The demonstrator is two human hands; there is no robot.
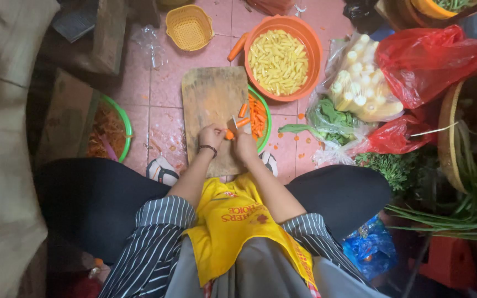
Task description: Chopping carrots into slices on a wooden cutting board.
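Partly, the grip of both hands is hard to read: they are small in the view and the fingers curl away from the camera. The left hand (212, 135), with a dark band at its wrist, is closed over a carrot piece (229, 134), whose orange end shows just beside its fingertips. The right hand (244, 144) is curled shut around a knife (234, 123); only a short pale sliver of blade rises just beyond the fingers, and the handle is hidden. Both forearms reach forward from the lap and meet over one wooden cutting board (213, 105), the carrot touching it. Just right of the fingers sits one green bowl (265, 118) of cut carrot sticks, half hidden by the board. Beyond the fingers is one orange basin (282, 58) of pale sticks.
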